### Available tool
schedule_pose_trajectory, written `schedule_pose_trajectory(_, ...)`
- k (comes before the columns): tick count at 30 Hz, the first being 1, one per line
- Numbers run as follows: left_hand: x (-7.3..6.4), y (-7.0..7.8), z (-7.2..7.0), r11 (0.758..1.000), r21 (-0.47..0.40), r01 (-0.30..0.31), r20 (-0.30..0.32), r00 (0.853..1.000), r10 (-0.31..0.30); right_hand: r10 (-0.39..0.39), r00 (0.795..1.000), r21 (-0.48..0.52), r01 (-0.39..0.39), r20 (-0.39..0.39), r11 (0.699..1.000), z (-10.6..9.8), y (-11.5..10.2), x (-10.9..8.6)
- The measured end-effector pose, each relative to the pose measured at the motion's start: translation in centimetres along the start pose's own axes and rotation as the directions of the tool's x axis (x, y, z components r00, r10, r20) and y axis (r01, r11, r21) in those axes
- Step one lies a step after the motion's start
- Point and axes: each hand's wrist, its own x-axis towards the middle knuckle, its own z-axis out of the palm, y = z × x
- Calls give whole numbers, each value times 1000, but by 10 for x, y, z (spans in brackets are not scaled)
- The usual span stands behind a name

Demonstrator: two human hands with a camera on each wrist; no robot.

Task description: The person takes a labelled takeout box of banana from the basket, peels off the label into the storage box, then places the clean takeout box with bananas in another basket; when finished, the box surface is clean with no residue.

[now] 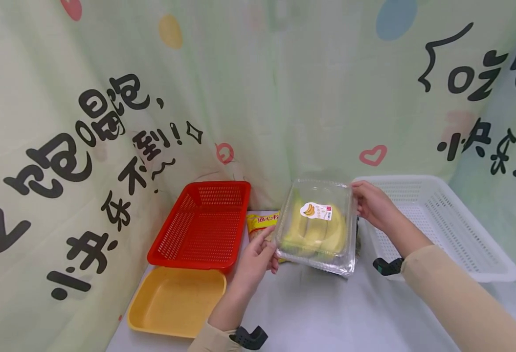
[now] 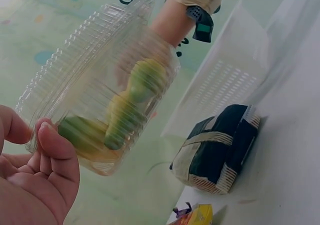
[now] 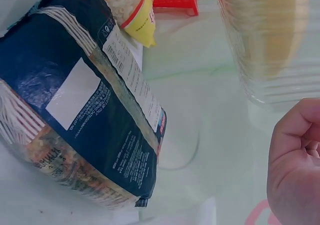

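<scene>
Between the two hands is a clear plastic box (image 1: 299,190) of yellow-green bananas (image 1: 314,233), with a banana sticker (image 1: 316,211) on its lid. The left hand (image 1: 255,256) pinches its near left edge between thumb and fingers. At the far right edge, the right hand (image 1: 374,205) grips the box; the fingers there are partly hidden. In the left wrist view, the box (image 2: 80,70) is held up above the table, tilted, with the bananas (image 2: 145,80) visible through its wall.
Behind the box lie a yellow bag (image 1: 262,222) and a dark blue bag of pasta (image 3: 75,95). A red basket (image 1: 202,220) and a yellow tray (image 1: 176,300) stand at left. On the right is a white basket (image 1: 451,215). A printed curtain (image 1: 284,98) hangs behind.
</scene>
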Motion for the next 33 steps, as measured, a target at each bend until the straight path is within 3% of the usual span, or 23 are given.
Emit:
schedule_pose_trajectory(18, -2, -3, -14, 1000, 16, -12, -2, 1000, 12, -18, 999, -14, 19, 52, 1000, 0, 2, -27)
schedule_pose_trajectory(26, -1, -2, -20, 999, 11, -40, -16, 999, 40, -66, 992, 46, 62, 105, 997, 1, 5, -40)
schedule_pose_trajectory(33, 2, -4, -25, 999, 5, -41, -52, 998, 41, -37, 991, 86, 26, 130, 996, 2, 10, -55)
